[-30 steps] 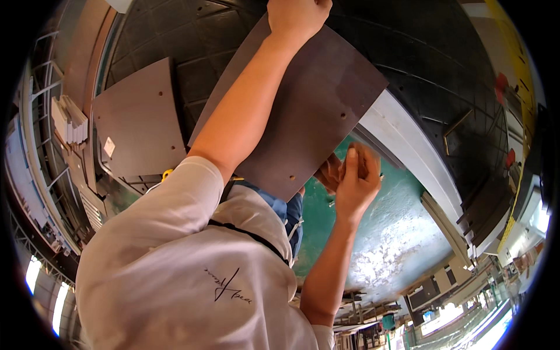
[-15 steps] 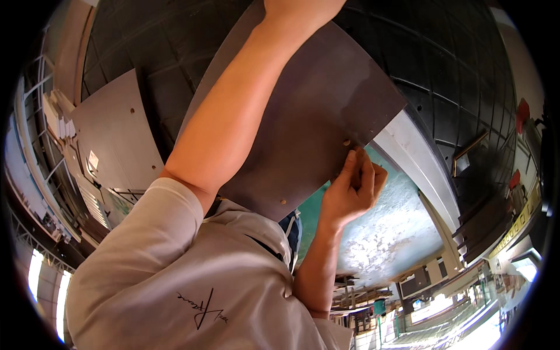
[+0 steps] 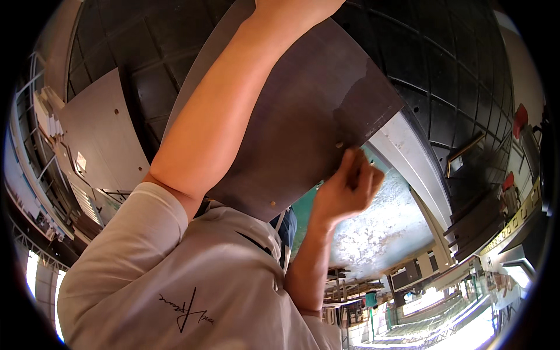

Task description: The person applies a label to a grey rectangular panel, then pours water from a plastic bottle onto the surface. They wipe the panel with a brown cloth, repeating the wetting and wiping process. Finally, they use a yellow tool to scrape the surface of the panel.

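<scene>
A dark brown flat board (image 3: 291, 122) lies in front of me, with two small round holes near its right and near edges. A darker, irregular patch marks its far right corner. My left arm reaches across the board, and my left hand (image 3: 294, 8) is at the upper rim of the view, its fingers cut off. Beside the board's right edge, close to one of the holes, my right hand (image 3: 351, 185) is closed with its fingers curled in. Slight blur and the fingers themselves hide whatever it may hold.
A black gridded work surface (image 3: 402, 52) lies beneath and beyond the board. To the left lies another brown board (image 3: 96, 125) with holes. A pale metal rail (image 3: 408, 160) runs on the right, near a small metal-edged piece (image 3: 465, 156). Worn green floor (image 3: 379, 227) shows below.
My right hand has shifted slightly left and stays closed beside the board's edge. The whole view has drifted a little, with the boards appearing farther left.
</scene>
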A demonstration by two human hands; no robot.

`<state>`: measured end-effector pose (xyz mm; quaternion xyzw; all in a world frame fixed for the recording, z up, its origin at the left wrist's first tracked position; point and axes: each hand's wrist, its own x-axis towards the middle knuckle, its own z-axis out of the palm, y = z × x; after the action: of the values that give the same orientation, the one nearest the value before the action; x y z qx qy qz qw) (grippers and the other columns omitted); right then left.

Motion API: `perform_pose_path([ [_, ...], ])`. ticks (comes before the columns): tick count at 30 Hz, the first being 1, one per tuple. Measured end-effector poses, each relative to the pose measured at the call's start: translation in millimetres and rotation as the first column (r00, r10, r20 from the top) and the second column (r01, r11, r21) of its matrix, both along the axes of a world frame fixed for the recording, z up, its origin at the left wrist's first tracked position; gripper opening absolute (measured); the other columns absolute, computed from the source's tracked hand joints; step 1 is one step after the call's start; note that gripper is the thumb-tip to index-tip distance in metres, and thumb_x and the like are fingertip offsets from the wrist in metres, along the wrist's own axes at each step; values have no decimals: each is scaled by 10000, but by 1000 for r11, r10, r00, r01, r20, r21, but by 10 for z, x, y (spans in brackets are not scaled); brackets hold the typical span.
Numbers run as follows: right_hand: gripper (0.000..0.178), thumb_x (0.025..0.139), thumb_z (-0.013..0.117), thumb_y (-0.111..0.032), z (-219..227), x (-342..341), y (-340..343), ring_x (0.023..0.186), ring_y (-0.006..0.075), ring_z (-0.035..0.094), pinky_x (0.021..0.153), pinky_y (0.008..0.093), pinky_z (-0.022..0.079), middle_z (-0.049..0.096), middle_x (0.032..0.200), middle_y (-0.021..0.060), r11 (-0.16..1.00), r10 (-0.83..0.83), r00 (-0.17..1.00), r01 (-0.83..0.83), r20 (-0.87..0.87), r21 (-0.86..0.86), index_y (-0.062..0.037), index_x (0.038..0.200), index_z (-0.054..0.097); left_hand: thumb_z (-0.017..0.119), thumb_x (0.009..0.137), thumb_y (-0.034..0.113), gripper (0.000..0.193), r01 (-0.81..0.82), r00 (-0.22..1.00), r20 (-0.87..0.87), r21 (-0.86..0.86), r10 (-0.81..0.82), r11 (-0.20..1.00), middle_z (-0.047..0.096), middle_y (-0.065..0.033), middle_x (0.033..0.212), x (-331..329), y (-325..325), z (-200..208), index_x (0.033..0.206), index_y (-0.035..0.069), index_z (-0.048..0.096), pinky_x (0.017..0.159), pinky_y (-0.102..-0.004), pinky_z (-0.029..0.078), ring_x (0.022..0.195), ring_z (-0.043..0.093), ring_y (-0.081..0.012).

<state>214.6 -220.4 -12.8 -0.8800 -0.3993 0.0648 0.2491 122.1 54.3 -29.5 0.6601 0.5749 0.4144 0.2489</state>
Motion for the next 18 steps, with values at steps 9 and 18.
perform_pose_path([
  [9, 116, 911, 780, -48, -29, 128, 96, 864, 219, 713, 725, 337, 611, 695, 1015, 123, 988, 72, 997, -75, 26, 132, 12, 1004, 745, 705, 885, 166, 112, 22, 1000, 0, -42, -22, 999, 756, -124, 856, -8, -27, 11, 906, 60, 730, 708, -402, 573, 798, 745, -305],
  [18, 68, 943, 746, -28, 35, 127, -129, 763, 147, 673, 557, 282, 617, 578, 917, 36, 977, -49, 991, 74, -124, 201, 24, 985, 729, 711, 891, 162, 105, 8, 1000, -15, -50, -9, 999, 755, -118, 860, 0, -25, 65, 916, 62, 732, 703, -389, 566, 795, 743, -294],
])
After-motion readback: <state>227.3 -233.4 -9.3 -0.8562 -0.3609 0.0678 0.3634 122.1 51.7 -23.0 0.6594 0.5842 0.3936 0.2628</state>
